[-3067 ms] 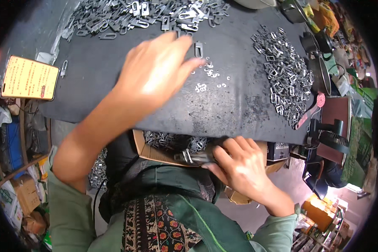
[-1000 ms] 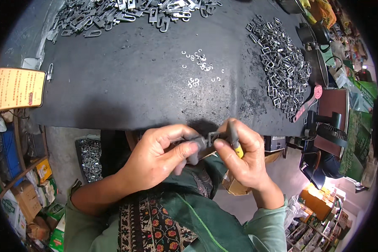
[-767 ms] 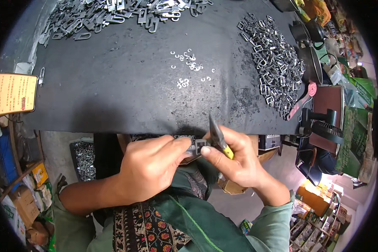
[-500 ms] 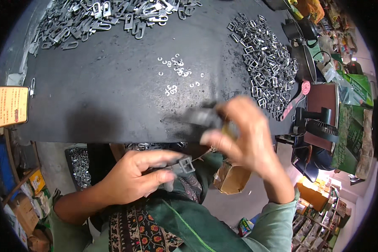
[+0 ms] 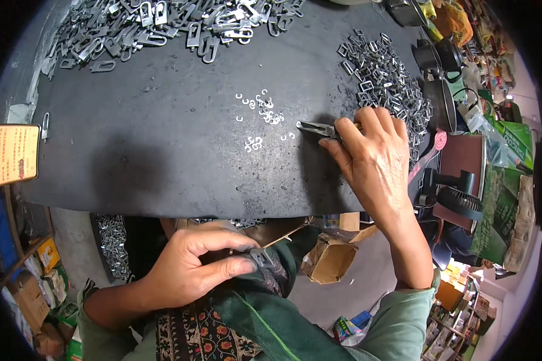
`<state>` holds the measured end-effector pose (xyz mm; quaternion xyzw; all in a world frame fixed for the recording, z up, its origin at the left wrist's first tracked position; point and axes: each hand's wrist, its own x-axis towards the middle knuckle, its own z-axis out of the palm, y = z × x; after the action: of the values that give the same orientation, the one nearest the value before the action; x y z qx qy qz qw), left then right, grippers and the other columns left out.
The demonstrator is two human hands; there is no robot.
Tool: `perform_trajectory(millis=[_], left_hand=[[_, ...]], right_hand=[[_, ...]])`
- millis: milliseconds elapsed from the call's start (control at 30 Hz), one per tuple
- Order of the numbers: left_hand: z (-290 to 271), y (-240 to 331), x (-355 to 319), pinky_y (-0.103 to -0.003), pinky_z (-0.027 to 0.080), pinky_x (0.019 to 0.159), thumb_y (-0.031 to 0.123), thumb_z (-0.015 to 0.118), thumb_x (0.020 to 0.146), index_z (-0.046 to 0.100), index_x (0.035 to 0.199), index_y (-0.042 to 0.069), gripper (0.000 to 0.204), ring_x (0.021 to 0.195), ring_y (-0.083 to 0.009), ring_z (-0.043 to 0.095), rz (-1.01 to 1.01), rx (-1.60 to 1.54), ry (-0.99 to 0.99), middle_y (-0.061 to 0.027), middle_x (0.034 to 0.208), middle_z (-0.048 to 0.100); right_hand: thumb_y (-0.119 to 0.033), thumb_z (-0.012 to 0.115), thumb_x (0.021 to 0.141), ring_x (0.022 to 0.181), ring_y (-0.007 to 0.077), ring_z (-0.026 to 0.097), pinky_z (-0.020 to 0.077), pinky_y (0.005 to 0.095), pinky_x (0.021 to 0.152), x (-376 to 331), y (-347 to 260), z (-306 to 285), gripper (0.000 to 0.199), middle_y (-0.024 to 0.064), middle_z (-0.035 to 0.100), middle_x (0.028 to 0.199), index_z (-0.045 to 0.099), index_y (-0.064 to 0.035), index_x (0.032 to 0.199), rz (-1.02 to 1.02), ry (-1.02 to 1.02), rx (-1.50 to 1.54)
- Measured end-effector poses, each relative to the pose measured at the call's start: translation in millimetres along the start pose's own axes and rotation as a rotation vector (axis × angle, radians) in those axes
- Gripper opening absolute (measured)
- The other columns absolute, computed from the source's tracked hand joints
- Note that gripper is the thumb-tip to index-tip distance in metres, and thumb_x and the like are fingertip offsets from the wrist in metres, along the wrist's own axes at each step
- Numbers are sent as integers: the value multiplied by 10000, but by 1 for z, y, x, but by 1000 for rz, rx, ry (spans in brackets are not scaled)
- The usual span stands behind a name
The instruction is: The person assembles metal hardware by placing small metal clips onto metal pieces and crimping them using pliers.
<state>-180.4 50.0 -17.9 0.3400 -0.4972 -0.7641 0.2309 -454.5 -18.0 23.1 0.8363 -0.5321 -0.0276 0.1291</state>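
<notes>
In my right hand point(image 5: 376, 159) is a pair of pliers point(image 5: 320, 129), with its jaws pointing left, low over the dark table. The jaw tips are at one small silver C-shaped clip point(image 5: 299, 124); whether they grip it I cannot tell. More such clips point(image 5: 268, 111) lie scattered to the left of the pliers. My left hand point(image 5: 190, 268) stays below the table's near edge, thumb and forefinger pinching a small dark metal fitting point(image 5: 260, 257). The fingers cover much of that fitting.
Slotted metal links point(image 5: 186, 24) are heaped at the far left of the dark table point(image 5: 180, 138). Rectangular metal frames point(image 5: 391, 84) form a pile at right, beside a pink slotted spoon point(image 5: 439, 141) and a small black fan point(image 5: 457, 201). Below stands an open cardboard box point(image 5: 331, 262).
My right hand has swung away from the left, up and to the right, bringing the pliers to the clips. The left hand has turned the fitting and dropped slightly.
</notes>
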Motion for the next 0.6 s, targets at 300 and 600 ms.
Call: perform_trajectory(millis=[300,600], left_hand=[[-6,-1,9,-211,459,669,148,702,889,682,1054,-7,227,756,-69,588,-171,-306,101,-11,868,670],[-2,-3,13,-185,279,455,114,690,886,669,1052,-3,204,556,-10,398,-164,-450,71,2,814,618]], right_hand=[[-341,724,732,681,245,537,412,365,586,-8,-12,-31,328,60,484,739,538,-80,801,-324,-113,398],[-357,713,723,686,241,543,440,361,604,-18,-30,-28,332,62,513,768,572,-72,816,-355,-70,536]])
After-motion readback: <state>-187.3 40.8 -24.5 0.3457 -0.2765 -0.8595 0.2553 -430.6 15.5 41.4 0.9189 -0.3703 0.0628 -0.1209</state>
